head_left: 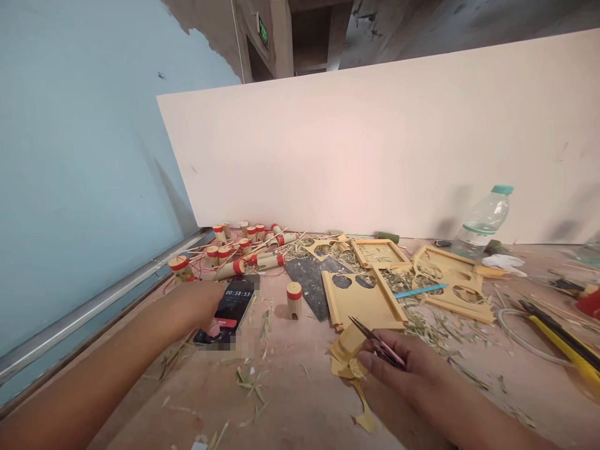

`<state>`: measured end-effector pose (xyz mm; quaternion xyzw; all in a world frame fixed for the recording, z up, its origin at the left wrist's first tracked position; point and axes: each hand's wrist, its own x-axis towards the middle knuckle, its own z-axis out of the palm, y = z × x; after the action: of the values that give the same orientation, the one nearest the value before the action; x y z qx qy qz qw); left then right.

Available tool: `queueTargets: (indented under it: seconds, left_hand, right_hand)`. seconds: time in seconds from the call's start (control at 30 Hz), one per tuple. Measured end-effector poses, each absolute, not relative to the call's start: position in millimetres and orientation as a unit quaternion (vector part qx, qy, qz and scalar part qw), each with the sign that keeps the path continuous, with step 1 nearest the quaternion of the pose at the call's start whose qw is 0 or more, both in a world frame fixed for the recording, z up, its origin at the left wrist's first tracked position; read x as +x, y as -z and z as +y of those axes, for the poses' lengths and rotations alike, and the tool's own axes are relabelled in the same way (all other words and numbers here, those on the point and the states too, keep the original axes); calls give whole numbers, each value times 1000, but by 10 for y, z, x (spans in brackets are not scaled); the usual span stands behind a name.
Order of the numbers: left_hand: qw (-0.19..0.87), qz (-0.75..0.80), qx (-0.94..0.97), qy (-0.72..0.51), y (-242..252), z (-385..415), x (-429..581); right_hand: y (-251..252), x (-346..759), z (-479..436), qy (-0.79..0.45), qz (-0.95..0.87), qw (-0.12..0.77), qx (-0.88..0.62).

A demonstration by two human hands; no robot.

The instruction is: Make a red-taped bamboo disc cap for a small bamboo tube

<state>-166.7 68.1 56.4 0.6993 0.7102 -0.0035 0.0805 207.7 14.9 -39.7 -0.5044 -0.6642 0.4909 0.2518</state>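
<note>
My left hand (209, 306) reaches over the left side of a dark phone (237, 303) lying on the table; a fingertip is at the red bar on its lit screen, and most fingers are hidden. Closed around a small pair of scissors (382, 353) is my right hand (405, 362), the pointed blades slanting up and left. Under the blades lie torn pieces of yellow sheet (347, 356). Between the hands stands a short bamboo tube (294, 302) with a red band around its top. Beyond the scissors sits a yellow tray-like frame (365, 306) with round cut-outs.
Several red-banded bamboo tubes (267, 261) with red strings and sticks crowd the back left. A dark slab (309, 281), a blue strip (422, 290) and another cut frame (447, 300) lie centrally. A bottle (485, 219) leans at the back right, near a yellow-handled tool (562, 350).
</note>
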Motion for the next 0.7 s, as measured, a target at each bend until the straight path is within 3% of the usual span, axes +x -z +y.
queueTargets:
  seconds: [0.13,0.27,0.43,0.7]
  left_hand:
    - [131,687,711,71,-793,362,-1362]
    - [303,593,742,79,-802,-15,-696]
    - [341,528,777,-6,-542,-74,-118]
    - [538,475,665,-206,-116,128,-142]
  right_hand:
    - [382,2081,157,-485,-662,256,-511]
    - [334,2056,150,-492,-663,257,-502]
    - [287,2044,112,-514,-666,264,-473]
    - [280,2076,94,-488,-652,290,-502]
